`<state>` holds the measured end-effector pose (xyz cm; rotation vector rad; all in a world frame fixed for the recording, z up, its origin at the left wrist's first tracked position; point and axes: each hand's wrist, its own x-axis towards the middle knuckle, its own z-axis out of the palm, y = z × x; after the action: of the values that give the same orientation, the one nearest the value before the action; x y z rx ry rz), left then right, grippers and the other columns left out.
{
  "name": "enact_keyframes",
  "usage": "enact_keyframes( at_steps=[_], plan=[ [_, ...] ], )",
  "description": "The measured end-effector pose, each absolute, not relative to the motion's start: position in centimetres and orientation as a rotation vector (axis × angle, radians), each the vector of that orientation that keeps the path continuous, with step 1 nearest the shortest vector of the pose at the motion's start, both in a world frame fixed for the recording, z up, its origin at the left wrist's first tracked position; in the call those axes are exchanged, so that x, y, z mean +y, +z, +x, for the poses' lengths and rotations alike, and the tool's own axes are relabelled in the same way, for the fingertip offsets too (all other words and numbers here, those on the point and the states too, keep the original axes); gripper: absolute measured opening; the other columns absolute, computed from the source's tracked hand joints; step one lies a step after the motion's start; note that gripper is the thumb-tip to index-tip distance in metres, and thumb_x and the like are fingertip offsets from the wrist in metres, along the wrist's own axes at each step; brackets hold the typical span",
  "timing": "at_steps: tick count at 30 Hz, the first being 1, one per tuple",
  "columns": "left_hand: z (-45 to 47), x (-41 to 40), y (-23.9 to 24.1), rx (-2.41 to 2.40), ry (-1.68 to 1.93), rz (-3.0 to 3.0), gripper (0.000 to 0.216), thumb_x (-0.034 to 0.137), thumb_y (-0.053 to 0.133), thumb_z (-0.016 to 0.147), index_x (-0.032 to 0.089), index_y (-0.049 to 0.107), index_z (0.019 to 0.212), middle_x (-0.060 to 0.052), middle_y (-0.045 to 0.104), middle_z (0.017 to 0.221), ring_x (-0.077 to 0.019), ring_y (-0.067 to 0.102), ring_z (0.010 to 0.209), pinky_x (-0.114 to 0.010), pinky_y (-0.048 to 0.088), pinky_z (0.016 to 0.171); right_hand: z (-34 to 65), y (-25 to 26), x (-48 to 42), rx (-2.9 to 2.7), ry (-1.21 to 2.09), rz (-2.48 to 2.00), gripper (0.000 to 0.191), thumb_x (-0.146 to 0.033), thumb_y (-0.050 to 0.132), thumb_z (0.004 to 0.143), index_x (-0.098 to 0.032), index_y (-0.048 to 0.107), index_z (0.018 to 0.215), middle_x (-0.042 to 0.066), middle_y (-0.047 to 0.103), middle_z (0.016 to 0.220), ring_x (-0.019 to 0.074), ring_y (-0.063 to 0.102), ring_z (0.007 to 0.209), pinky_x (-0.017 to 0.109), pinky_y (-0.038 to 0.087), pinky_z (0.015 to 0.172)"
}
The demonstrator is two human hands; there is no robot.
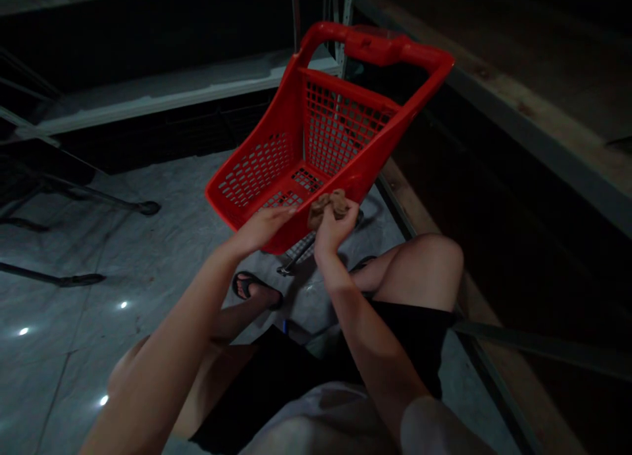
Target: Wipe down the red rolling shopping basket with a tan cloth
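A red plastic shopping cart [266, 168] with lattice walls stands tilted before me, its handle at the top. My left hand [266, 226] grips the near rim of its basket, fingers extended along the edge and partly hidden. Just to the right, my right hand [338, 228] pinches a crumpled brown cloth [322, 208]. The cloth is against the outside of the cart's near side wall. Below the basket, part of a metal leg with a caster [285, 270] shows.
A pale shelf [187, 89] runs along the back, and wooden-edged shelving [523, 106] lines the right side. Dark metal legs [74, 280] stand on the grey tiled floor [162, 238] at left. My knees and sandalled feet flank the cart's near end. The light is dim.
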<state>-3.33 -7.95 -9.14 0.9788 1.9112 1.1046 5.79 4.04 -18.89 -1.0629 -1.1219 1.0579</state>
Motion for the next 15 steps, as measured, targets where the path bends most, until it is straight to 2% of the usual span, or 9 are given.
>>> enact_keyframes(
  at_steps=[2,4,8,12,15],
  plan=[
    [-3.8,-10.2,-8.8,2.022,0.848,1.175,0.063,0.076,0.05,0.092,0.023,0.08,0.108,-0.003,0.081,0.103,-0.0254,0.071,0.098,-0.031,0.053,0.089,5.4,-18.1,7.2,-1.067,1.0,-1.068,0.021,-0.022,0.054,0.08,-0.024,0.05,0.101,0.002,0.06,0.098,0.0173,0.063,0.092,0.038,0.056,0.094],
    [-3.8,-11.8,-9.0,2.194,0.588,1.292,0.06,0.068,0.039,0.101,0.024,0.079,0.109,-0.004,0.08,0.095,-0.0246,0.072,0.09,-0.03,0.052,0.081,5.2,-17.8,7.3,-1.101,1.012,-1.036,0.019,-0.023,0.054,0.081,-0.024,0.05,0.099,0.002,0.061,0.098,0.0173,0.063,0.092,0.037,0.056,0.094],
    [-2.5,-12.4,-10.7,2.607,0.19,1.313,0.053,0.048,0.031,0.109,0.022,0.075,0.124,-0.01,0.08,0.096,-0.027,0.074,0.089,-0.031,0.047,0.075,5.5,-19.0,-0.9,-1.295,1.195,-0.96,0.023,-0.024,0.058,0.083,-0.023,0.056,0.106,0.005,0.066,0.102,0.0192,0.065,0.095,0.038,0.056,0.093],
    [-1.7,-12.3,-11.8,2.756,0.144,1.31,0.053,0.044,0.03,0.11,0.02,0.076,0.122,-0.013,0.079,0.093,-0.0275,0.073,0.091,-0.032,0.045,0.077,6.4,-20.4,-8.5,-1.478,1.364,-0.735,0.034,-0.022,0.07,0.08,-0.025,0.058,0.112,0.007,0.067,0.112,0.0233,0.066,0.105,0.043,0.057,0.096],
    [-2.0,-12.9,-12.1,2.734,0.232,1.326,0.053,0.045,0.03,0.111,0.021,0.077,0.121,-0.011,0.079,0.092,-0.025,0.071,0.088,-0.031,0.044,0.078,6.7,-20.5,-8.4,-1.485,1.28,-0.741,0.031,-0.018,0.066,0.078,-0.025,0.06,0.107,0.006,0.066,0.111,0.0224,0.065,0.107,0.042,0.055,0.1]
  ],
)
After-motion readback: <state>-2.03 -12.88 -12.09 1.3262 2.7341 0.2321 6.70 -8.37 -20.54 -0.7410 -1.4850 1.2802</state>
